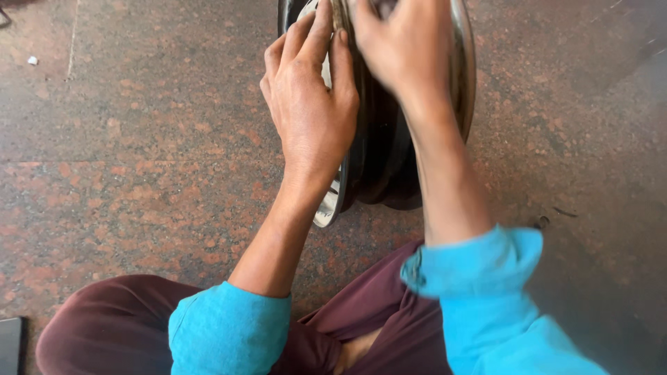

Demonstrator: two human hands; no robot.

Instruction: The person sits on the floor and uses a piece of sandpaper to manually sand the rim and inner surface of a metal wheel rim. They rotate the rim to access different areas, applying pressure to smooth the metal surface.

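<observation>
Wheel rim (389,160) upright on stone floor (139,139); left hand (309,104) flat against it, right hand (406,42) gripping its top edge.

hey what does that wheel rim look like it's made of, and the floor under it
The wheel rim looks like metal: its outer lips shine silver with bright highlights, while the dark inner barrel looks painted or grimy; I cannot tell which. The floor looks like polished stone, probably granite, judging by its reddish-brown speckled grain and straight joint lines. Both hands, left and right, rest on the rim.
</observation>
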